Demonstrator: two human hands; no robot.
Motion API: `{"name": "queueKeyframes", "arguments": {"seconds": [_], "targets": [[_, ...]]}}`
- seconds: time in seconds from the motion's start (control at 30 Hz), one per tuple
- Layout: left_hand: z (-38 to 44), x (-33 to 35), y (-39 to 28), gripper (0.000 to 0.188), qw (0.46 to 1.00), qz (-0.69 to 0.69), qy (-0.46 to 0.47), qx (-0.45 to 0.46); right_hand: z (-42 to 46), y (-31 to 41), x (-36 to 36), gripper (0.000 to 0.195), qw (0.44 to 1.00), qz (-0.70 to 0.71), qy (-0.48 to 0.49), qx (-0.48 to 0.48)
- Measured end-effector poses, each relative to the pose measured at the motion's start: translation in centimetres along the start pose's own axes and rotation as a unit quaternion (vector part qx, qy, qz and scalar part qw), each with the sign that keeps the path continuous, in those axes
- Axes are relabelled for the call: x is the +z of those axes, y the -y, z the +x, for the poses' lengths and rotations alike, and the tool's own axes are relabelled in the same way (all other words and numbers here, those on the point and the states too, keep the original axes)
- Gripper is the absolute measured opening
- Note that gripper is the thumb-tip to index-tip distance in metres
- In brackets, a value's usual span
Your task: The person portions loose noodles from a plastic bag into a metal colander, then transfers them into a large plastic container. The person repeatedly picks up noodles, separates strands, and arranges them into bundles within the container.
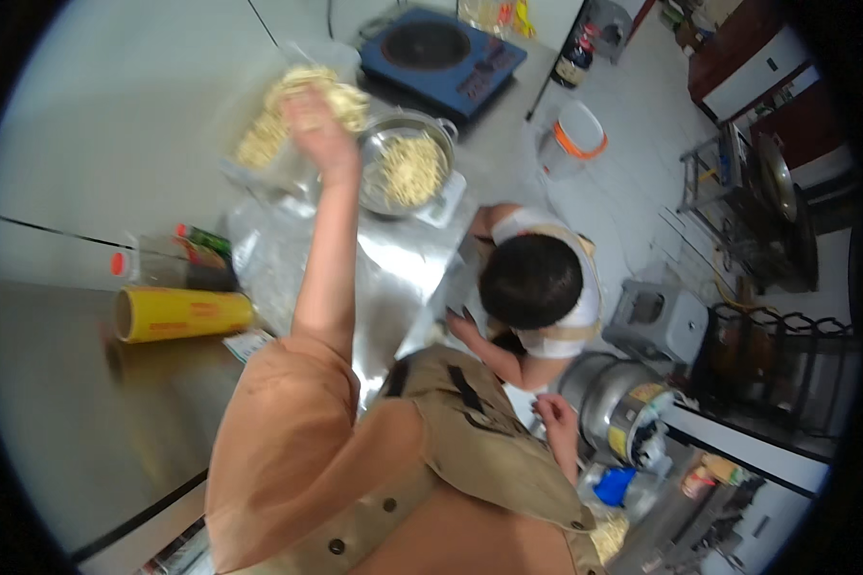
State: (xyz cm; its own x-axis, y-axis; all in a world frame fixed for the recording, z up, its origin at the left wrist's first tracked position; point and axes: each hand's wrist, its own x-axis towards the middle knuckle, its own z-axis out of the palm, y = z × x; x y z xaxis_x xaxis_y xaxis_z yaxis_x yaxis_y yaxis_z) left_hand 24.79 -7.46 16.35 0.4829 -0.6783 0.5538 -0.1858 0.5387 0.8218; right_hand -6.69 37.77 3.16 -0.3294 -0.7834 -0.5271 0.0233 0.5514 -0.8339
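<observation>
My left hand (315,126) reaches far forward, blurred, among pale noodles (345,106) at a clear plastic-lined container (277,176); a clump shows around its fingers. Just right of it, a round metal pan (385,203) holds more pale noodles (411,169) and rests on what looks like a white kitchen scale (446,201). My right hand (555,415) hangs low at my right side, fingers curled, beyond the edge of my apron; no object shows in it. The metal tabletop (385,273) lies before me, partly under clear plastic sheeting (270,241).
A blue induction cooker (439,61) stands behind the pan. A yellow roll of film (187,314) and bottles (205,262) are at left. Close on my right is another person (532,284), near a metal cylinder (611,402), a grey stool (654,320) and an orange-rimmed tub (572,140).
</observation>
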Motion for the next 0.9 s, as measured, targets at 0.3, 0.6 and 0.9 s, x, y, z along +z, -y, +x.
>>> {"name": "queueKeyframes", "arguments": {"seconds": [0.3,0.6,0.9], "targets": [[-4.6,-10.2,12.4,0.028,0.919,0.353,0.166,-0.062,0.2,0.0,3.8,0.02,0.999,0.036,-0.001,0.04],[-9.1,-10.5,2.7,0.018,0.951,0.202,0.17,-0.161,1.3,0.7,3.9,0.02,0.996,-0.078,0.017,-0.043],[-23.7,-4.5,-11.9,0.01,0.9,0.088,0.422,-0.057,-7.0,-4.9,-1.4,0.027,0.998,-0.053,-0.018,0.006]]}}
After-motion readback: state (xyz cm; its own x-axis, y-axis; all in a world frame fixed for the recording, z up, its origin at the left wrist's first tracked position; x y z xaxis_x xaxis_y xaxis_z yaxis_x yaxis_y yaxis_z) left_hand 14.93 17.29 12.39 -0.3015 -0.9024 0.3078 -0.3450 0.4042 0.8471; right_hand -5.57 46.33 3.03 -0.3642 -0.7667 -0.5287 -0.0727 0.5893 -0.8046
